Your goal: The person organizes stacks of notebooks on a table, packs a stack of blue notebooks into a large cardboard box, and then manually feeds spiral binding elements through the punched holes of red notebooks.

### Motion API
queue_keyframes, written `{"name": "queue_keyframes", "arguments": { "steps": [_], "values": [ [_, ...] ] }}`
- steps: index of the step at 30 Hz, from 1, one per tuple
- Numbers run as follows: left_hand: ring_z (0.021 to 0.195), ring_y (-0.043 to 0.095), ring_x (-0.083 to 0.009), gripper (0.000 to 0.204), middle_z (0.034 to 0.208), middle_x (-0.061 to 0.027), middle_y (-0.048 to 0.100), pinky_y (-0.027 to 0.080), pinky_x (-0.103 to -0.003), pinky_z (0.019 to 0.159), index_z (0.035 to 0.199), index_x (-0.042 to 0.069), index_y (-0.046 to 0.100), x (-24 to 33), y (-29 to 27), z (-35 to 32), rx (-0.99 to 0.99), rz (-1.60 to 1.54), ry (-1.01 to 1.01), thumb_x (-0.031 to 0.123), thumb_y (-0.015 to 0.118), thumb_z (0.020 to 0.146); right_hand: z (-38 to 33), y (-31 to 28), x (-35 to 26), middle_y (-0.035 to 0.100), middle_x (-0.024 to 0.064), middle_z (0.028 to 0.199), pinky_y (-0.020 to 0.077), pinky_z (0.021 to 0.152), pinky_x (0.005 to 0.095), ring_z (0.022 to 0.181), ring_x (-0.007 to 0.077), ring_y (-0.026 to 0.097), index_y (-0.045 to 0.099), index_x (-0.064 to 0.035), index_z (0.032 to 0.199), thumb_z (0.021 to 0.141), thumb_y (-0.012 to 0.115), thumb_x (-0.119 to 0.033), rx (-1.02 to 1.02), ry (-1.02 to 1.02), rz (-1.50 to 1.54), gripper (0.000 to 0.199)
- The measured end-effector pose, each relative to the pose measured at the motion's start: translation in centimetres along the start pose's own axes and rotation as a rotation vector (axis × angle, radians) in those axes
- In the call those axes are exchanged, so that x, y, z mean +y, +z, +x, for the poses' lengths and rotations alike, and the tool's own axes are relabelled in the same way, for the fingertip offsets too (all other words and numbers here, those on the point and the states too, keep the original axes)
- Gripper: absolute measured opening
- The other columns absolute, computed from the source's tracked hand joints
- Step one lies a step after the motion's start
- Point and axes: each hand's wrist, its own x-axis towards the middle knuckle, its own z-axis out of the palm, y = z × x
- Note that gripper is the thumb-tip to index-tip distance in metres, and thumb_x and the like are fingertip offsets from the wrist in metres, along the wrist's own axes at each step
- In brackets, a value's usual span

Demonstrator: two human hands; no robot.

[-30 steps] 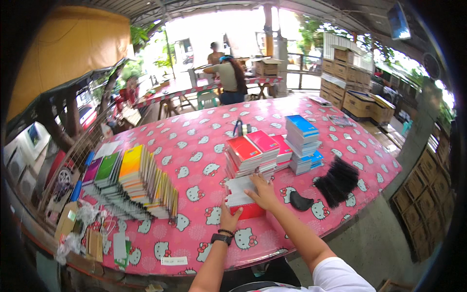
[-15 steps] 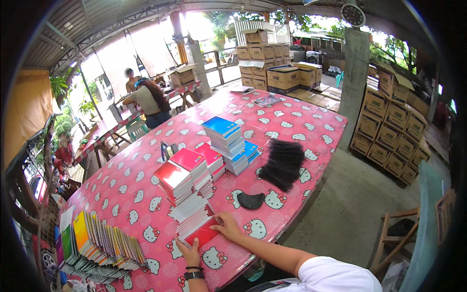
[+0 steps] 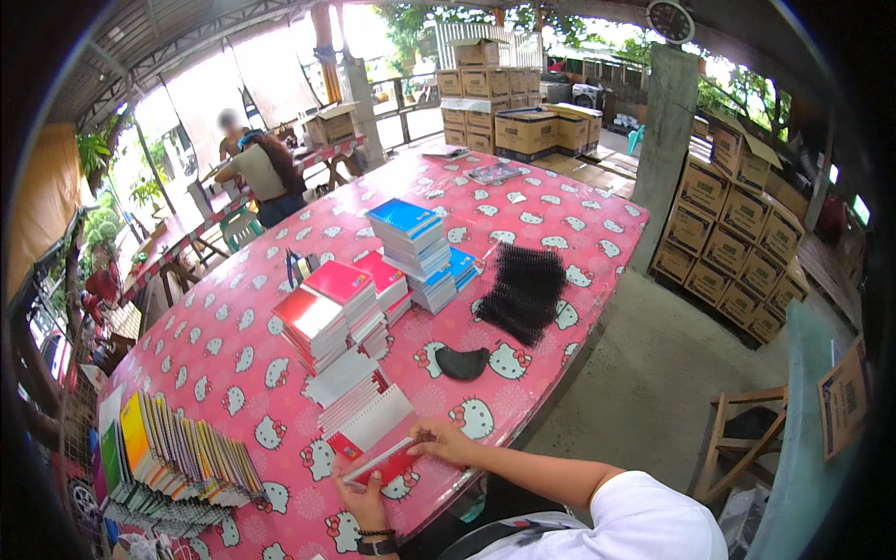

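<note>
Over a pink patterned table, a red notebook is being held tilted near the front edge, just before a paper stack. Its opposite ends are being pinched by the fingers of the left hand and right hand; alignment is probably best being kept by even pressure.

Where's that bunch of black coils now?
In the head view, the black coils lie right of centre on the pink table, just right of the blue notebooks and beyond the curved black thing.
</note>
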Motion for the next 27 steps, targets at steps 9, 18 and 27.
{"name": "queue_keyframes", "arguments": {
  "steps": [9,18,27],
  "values": [
    [0.090,0.051,-0.0134,0.031,0.099,-0.0040,0.053,0.043,-0.026,0.079,0.109,0.004,0.047,-2.8,-1.3,-2.8,-0.104,-0.063,-0.113,0.006,0.064,0.082,-1.7,5.2,-1.4,0.054,0.0019,0.099,0.0467,0.074,0.0269,0.082,0.0105,0.053,0.052,-0.0062,0.109,0.086,0.060,-0.012,0.265,0.212,0.225,0.025],
    [0.085,0.052,-0.0102,0.021,0.091,-0.0036,0.056,0.043,-0.025,0.076,0.101,0.004,0.049,-1.2,-1.9,-1.5,-0.050,-0.068,-0.089,0.009,0.062,0.085,2.1,2.5,-1.1,0.055,0.0023,0.093,0.0441,0.075,0.0254,0.085,0.0119,0.052,0.053,-0.0045,0.108,0.082,0.064,-0.012,0.380,0.109,0.097,0.029],
    [0.111,0.045,-0.0234,0.026,0.116,-0.0118,0.049,0.034,-0.036,0.097,0.098,0.004,0.049,-2.2,-2.2,1.4,-0.013,0.224,0.248,0.009,0.066,0.080,4.8,-1.4,2.0,0.060,0.0050,0.094,0.0461,0.079,0.0293,0.089,0.0139,0.056,0.057,-0.0020,0.104,0.080,0.058,-0.006,0.221,0.034,-0.196,0.025]
  ]
}}
